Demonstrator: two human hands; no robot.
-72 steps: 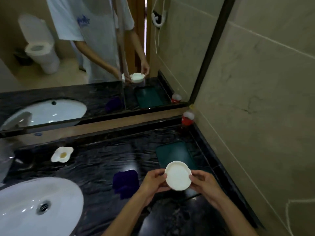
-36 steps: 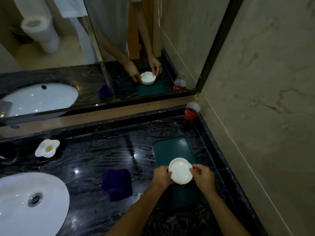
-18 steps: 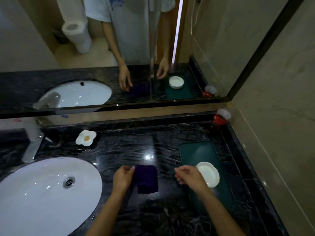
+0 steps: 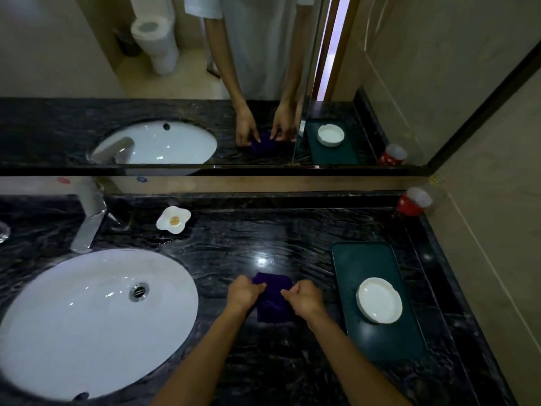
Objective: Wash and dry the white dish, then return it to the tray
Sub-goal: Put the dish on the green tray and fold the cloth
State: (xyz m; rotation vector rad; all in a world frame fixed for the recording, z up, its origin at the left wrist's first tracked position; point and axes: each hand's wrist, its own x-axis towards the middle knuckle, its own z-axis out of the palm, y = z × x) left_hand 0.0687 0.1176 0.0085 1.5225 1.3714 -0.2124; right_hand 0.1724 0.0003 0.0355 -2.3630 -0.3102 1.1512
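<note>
The white dish (image 4: 379, 300) lies upright on the dark green tray (image 4: 363, 259) at the right of the black marble counter, with neither hand on it. A folded purple cloth (image 4: 273, 300) rests on the counter left of the tray. My left hand (image 4: 244, 291) pinches the cloth's left edge. On the cloth's right edge, my right hand (image 4: 304, 297) is closed in the same way.
A white oval sink (image 4: 87, 317) with a chrome faucet (image 4: 90, 221) fills the left. An egg-shaped soap dish (image 4: 173, 219) sits behind it. A red cup (image 4: 412, 202) stands in the back right corner by the tiled wall. A mirror runs along the back.
The dish was carried in both hands, set on the tray and let go. Both hands then moved left to the purple cloth and closed on its edges.
</note>
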